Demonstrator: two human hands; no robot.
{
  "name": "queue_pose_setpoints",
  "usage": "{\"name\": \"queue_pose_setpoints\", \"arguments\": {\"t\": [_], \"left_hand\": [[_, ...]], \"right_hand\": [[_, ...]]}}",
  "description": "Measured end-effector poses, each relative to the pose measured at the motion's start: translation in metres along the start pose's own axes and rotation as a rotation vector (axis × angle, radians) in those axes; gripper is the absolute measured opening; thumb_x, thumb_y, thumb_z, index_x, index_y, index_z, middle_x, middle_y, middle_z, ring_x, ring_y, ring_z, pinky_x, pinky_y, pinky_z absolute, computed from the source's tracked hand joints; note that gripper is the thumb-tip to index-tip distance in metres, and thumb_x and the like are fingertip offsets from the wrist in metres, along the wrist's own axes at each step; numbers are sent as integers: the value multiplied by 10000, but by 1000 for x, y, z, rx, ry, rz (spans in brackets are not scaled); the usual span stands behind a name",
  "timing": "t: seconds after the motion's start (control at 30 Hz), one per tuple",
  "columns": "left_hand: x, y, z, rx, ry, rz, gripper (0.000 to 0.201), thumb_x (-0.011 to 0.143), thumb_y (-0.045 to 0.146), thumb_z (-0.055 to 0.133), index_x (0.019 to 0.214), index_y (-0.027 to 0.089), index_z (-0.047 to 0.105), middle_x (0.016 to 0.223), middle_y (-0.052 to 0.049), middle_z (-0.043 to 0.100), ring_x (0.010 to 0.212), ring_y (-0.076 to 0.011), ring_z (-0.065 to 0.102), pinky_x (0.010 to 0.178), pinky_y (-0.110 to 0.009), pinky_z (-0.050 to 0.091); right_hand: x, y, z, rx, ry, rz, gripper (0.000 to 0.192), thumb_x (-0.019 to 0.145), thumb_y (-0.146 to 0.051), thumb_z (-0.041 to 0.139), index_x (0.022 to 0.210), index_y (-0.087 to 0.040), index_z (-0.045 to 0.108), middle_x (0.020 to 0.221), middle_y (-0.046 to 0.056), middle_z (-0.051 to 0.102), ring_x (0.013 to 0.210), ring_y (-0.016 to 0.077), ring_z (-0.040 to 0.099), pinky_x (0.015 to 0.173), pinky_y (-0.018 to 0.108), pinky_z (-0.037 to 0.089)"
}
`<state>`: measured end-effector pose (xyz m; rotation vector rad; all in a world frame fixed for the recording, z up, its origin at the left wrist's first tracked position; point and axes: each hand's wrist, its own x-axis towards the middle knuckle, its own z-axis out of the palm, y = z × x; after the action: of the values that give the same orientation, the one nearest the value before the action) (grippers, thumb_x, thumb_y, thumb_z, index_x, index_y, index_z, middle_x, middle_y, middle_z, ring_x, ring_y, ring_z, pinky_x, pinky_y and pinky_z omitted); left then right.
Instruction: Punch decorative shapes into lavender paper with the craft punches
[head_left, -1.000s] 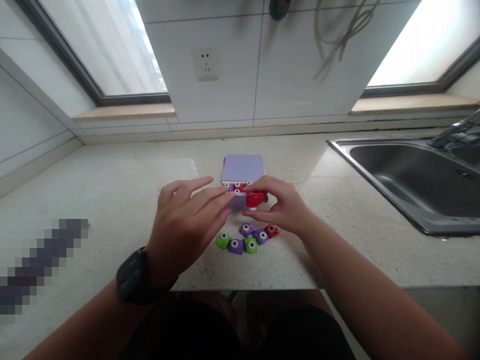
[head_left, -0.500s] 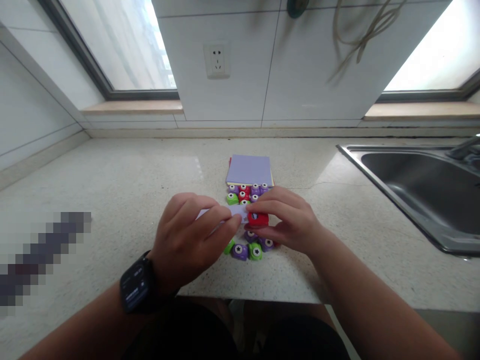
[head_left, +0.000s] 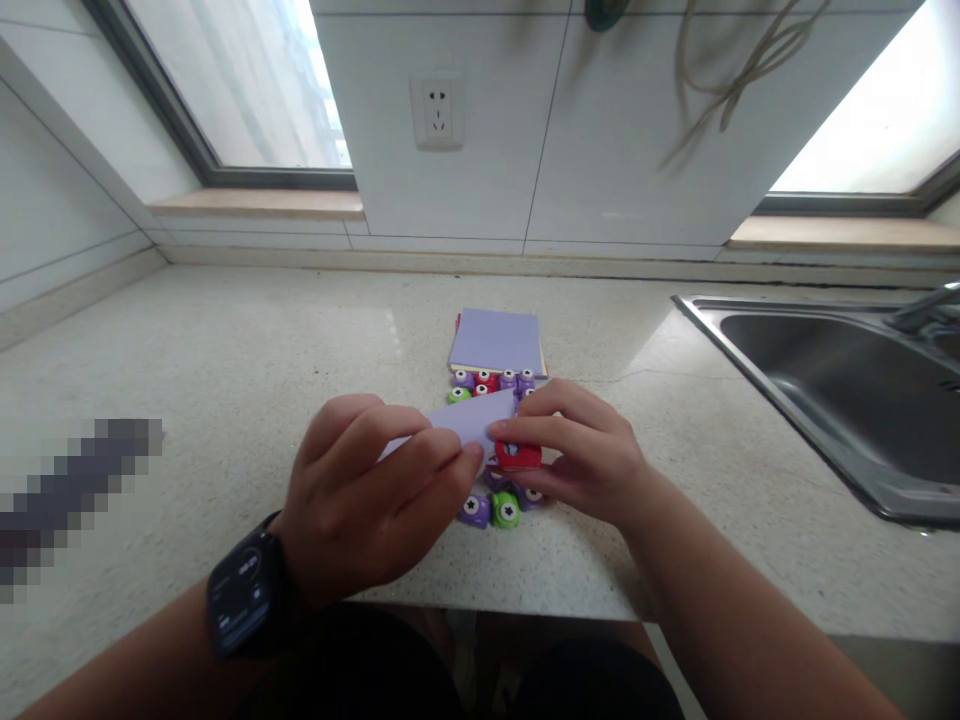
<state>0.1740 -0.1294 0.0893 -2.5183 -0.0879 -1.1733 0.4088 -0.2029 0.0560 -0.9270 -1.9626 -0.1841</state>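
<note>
left hand (head_left: 375,495): fingers pinch lilac paper sheet (head_left: 471,420) | right hand (head_left: 581,455): fingers clamp red paper punch (head_left: 517,455) on the sheet's edge, above table's near edge, mid-way along | advice: keep sheet flat and fully in the slot, squeeze squarely

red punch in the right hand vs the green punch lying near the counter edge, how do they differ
The red punch is pinched in the right hand above the counter, while the green punch lies loose on the counter among purple ones. The red punch has a lilac paper sheet fed into it, held by the left hand; the green punch has no paper. They differ in colour. Both are small rounded craft punches of similar size.
</note>
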Motion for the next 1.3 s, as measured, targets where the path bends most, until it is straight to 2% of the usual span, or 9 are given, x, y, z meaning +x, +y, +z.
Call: {"name": "queue_pose_setpoints", "arguments": {"t": [0.13,0.4,0.6,0.8,1.0,1.3], "left_hand": [[1,1,0,-10,2,-3,203,840,87,784,991,209,723,878,23,768,828,-192,636,751,-396,467],[4,1,-4,-42,-49,-63,190,868,141,771,1038,207,716,931,15,779,853,-204,670,799,-406,474],[7,2,-8,-98,-124,-91,158,953,175,668,1091,248,688,952,7,790,917,-214,696,838,-413,491],[9,2,-10,-75,-141,-87,154,961,181,651,1101,240,679,958,-2,791,922,-235,703,827,-435,485],[7,1,-11,-64,-196,-133,175,952,189,666,1082,305,683,964,23,785,937,-242,709,847,-457,484],[4,1,-10,-66,-244,-144,162,971,223,640,1101,303,694,993,8,783,956,-263,699,835,-492,481]], "right_hand": [[-2,0,-1,-23,-6,1,231,940,-300,722,1164,-249,703,951,54,653,813,181,649,713,335,567],[1,-1,-1,2,19,-26,454,836,-381,836,1237,-227,687,952,68,714,821,204,694,711,343,594],[-1,-1,0,27,3,5,468,840,-380,834,1251,-234,664,971,77,728,851,216,711,743,361,610],[0,1,0,21,17,-3,338,847,-363,833,1119,-222,691,945,75,705,838,207,701,740,354,608],[0,2,0,-31,29,-10,403,838,-428,833,1177,-250,706,984,73,721,874,213,711,743,350,608],[-1,4,1,-29,13,-2,457,827,-442,839,1195,-206,706,1014,101,749,934,244,721,821,385,601]]}}
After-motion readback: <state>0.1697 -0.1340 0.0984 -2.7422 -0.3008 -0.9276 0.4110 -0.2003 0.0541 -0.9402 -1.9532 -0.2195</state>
